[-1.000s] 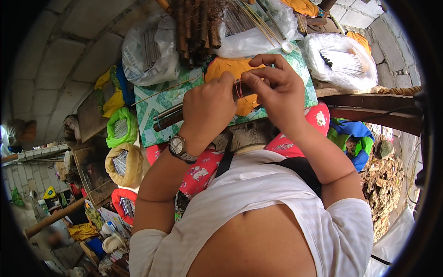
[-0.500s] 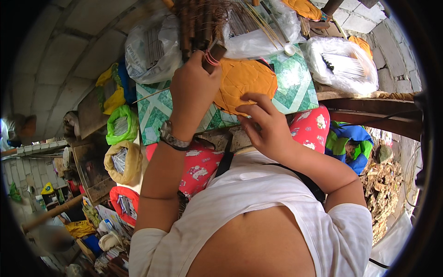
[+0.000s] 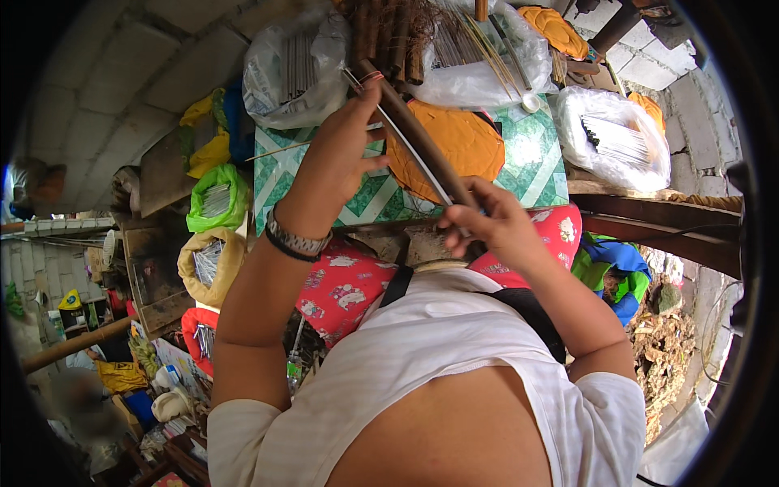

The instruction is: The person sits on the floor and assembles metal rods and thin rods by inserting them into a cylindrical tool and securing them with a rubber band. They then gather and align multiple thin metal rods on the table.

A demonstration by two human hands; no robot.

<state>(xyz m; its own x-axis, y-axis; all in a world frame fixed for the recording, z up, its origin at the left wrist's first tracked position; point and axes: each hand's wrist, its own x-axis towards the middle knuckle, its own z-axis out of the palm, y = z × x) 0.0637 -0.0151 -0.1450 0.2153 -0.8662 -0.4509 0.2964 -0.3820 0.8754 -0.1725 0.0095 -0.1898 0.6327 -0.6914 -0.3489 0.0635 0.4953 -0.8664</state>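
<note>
A brown stick [image 3: 423, 140] slants over the green table [image 3: 527, 170], its lower end past the near edge, with thin pale rods [image 3: 415, 157] along its left side and a pink rubber band [image 3: 372, 76] at its upper end. The right hand [image 3: 499, 223] has its fingers curled round the lower end. The left hand [image 3: 345, 134] is loosely open, fingers spread, one fingertip at the band; whether it grips anything there I cannot tell. The rods poke out at the top, so a slack band or lopsided pull could let them fan out or slide away; a slipping fingertip might let the band snap off. Below lies an orange pad [image 3: 466, 142]; beyond, brown sticks [image 3: 398, 40] lie across the table's far edge, near a plastic bag [image 3: 264, 89] at the far left corner.
</note>
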